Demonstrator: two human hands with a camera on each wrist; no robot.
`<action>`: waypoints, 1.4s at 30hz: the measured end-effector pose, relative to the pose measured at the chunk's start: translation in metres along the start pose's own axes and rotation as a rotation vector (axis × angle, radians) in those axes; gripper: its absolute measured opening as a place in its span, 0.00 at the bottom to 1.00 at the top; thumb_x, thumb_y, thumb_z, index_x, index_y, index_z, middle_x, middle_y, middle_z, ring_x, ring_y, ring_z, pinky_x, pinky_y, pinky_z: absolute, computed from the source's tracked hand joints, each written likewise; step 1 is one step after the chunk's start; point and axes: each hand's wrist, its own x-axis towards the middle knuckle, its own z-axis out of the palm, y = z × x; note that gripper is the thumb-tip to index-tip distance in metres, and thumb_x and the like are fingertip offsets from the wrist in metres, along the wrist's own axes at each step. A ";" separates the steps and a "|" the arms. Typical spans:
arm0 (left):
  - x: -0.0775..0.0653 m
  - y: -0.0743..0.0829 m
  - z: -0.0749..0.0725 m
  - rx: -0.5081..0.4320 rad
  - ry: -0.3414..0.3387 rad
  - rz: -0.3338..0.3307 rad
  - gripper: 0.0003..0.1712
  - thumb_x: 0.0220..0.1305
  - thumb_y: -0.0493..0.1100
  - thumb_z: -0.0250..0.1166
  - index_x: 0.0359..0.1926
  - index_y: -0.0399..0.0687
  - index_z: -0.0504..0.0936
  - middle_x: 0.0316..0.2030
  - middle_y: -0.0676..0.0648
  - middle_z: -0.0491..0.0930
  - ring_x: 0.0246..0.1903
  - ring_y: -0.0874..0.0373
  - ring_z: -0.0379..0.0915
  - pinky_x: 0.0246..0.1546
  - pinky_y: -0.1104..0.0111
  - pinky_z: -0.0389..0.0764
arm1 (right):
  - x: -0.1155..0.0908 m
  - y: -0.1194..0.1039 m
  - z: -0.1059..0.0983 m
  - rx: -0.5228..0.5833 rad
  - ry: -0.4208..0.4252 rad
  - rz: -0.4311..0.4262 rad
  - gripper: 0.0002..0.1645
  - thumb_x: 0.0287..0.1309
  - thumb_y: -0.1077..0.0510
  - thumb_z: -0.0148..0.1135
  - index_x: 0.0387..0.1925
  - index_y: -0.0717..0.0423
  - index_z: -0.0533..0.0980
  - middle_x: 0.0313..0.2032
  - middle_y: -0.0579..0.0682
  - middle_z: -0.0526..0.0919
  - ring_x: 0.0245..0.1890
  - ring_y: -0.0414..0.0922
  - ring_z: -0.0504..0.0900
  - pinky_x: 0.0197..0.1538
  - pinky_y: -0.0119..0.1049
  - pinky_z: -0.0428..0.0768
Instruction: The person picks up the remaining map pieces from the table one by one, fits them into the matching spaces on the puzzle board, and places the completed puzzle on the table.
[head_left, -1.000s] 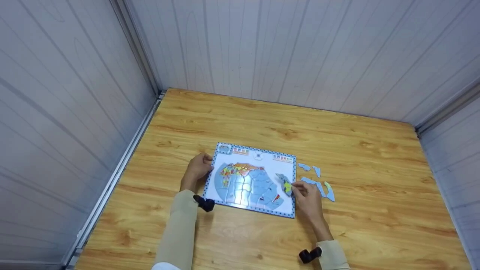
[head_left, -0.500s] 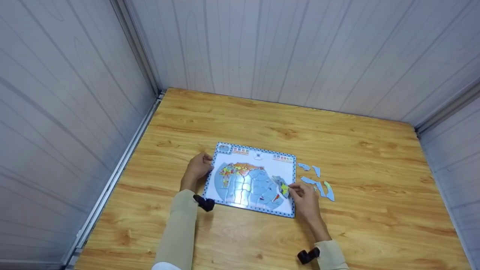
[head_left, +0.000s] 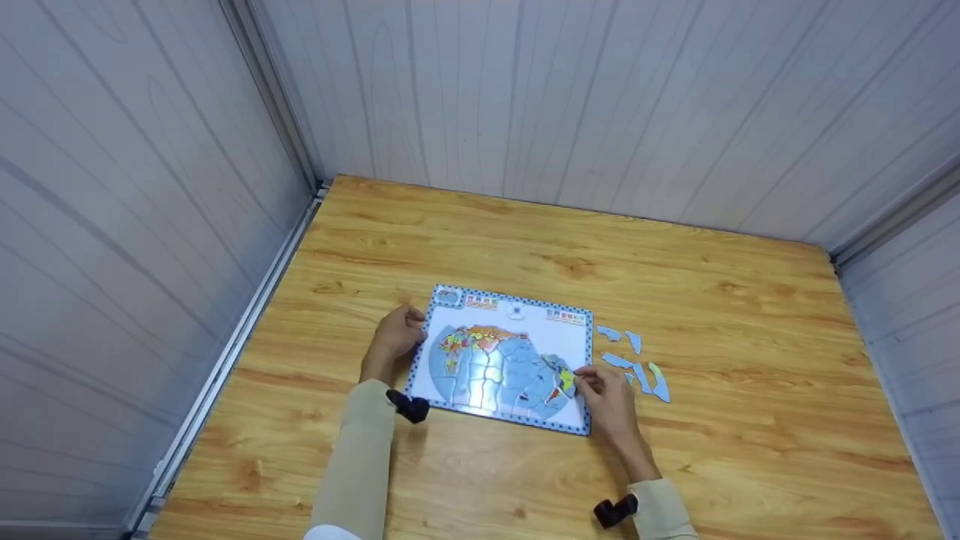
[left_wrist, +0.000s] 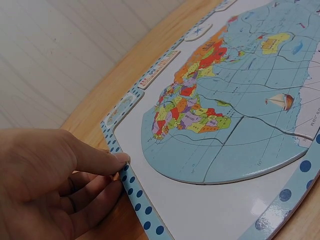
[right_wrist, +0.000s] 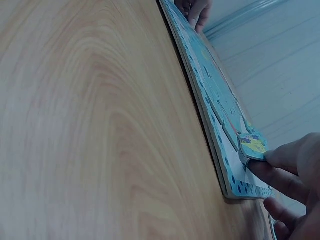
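A world-map jigsaw board (head_left: 551, 336) with a blue dotted border lies flat on the wooden table. Most of the map's left and middle is filled with pieces. At its left edge, my left hand (head_left: 393, 334) grips the border; in the left wrist view the thumb (left_wrist: 120, 159) lies on the border and the other fingers curl beside the rim. My right hand (head_left: 611, 401) pinches a blue, yellow and green puzzle piece (head_left: 566, 381) between thumb and finger at the map's right side. The right wrist view shows this puzzle piece (right_wrist: 252, 145) tilted, its near side raised above the board.
Several loose puzzle pieces (head_left: 616, 361) lie on the table just right of the board, near the right hand. The wooden table (head_left: 480, 240) meets white panel walls (head_left: 480, 97) at the back and sides. A black wrist camera (head_left: 616, 512) sits on the right wrist.
My right hand has moved a little left, bringing the puzzle piece from over the white margin to the map's right edge. The left hand and board have stayed still.
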 end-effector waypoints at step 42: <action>0.002 -0.002 0.001 0.005 0.008 0.027 0.16 0.59 0.32 0.61 0.49 0.41 0.74 0.45 0.41 0.76 0.46 0.49 0.71 0.50 0.60 0.72 | -0.002 -0.009 0.013 -0.302 0.101 -0.057 0.05 0.55 0.55 0.67 0.32 0.51 0.83 0.28 0.46 0.84 0.41 0.49 0.70 0.49 0.50 0.54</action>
